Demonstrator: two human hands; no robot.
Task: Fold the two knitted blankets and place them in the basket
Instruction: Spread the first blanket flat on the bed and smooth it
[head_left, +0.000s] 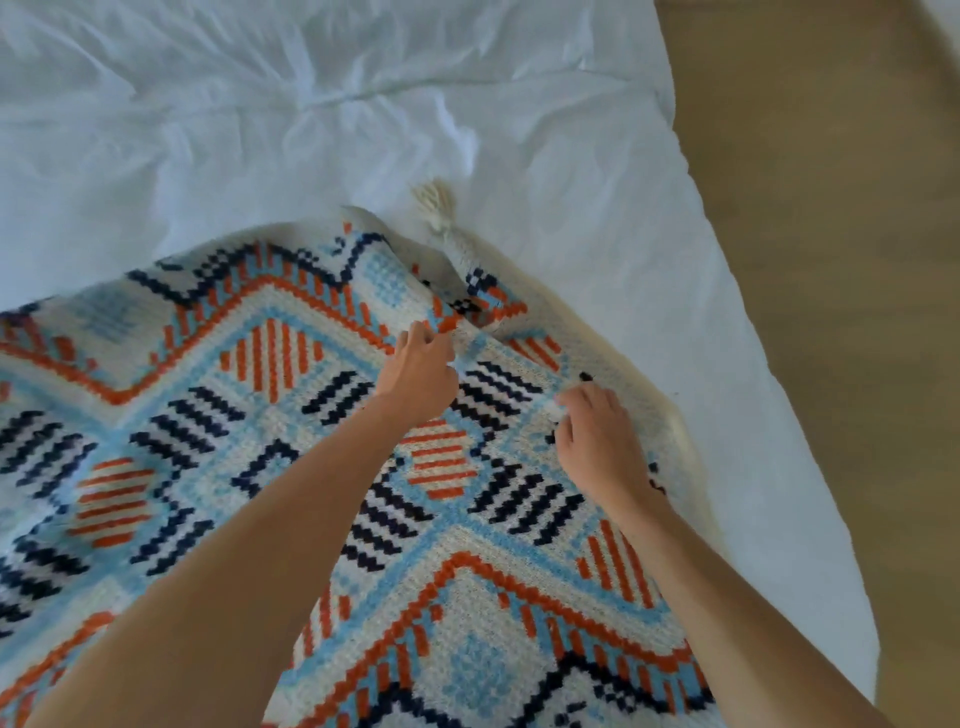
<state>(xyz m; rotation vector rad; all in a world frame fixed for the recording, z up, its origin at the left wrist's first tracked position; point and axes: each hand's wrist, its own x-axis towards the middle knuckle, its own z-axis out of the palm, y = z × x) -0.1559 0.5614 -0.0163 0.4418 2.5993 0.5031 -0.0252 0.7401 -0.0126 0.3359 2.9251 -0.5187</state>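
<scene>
No readable text anywhere in this one, tbh. The blanket (291, 415) across the lower left and middle is pure knitted pattern: orange, navy and light-blue stripes and zigzags that don't form any letters or numbers. The white sheet (311, 104) across the top shows no print or tag, and the tan floor (841, 208) down the right side has no markings. A few small dark specks at the blanket's edge, right of centre, are probably just navy stitches, but it's too blurry there to be sure.
</scene>
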